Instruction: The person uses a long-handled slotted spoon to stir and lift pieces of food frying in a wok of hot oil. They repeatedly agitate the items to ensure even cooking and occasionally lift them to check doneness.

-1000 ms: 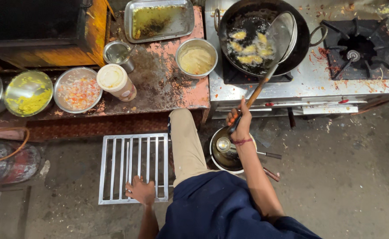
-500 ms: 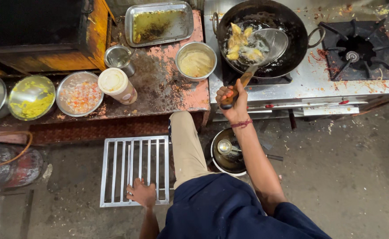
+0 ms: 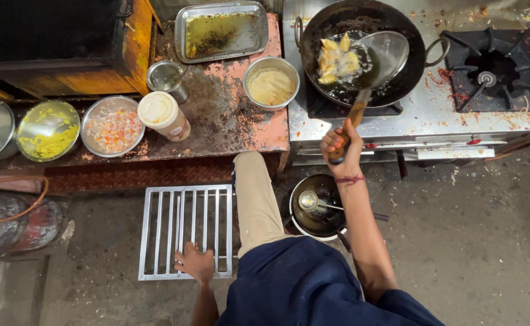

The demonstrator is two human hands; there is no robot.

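My right hand (image 3: 339, 145) grips the wooden handle of a long skimmer ladle (image 3: 382, 54), whose round head is tilted over the black wok (image 3: 406, 36) on the stove. Several yellow fried pieces (image 3: 336, 58) lie in the oil beside the ladle's head. My left hand (image 3: 196, 263) rests flat on the near edge of a metal grate (image 3: 186, 232) lying on the floor. My leg in tan trousers reaches between the grate and the stove.
A steel bowl of batter (image 3: 271, 84), an oily steel tray (image 3: 221, 31), a cup, a lidded tub (image 3: 163, 116) and bowls of chopped mix (image 3: 113, 127) sit on the worn counter. A pot with a ladle (image 3: 319, 208) stands on the floor. A free burner (image 3: 494, 69) is right.
The skimmer swung left across the wok and lowered beside the fried pieces; my right hand rose toward the stove edge. My left hand stayed on the grate.
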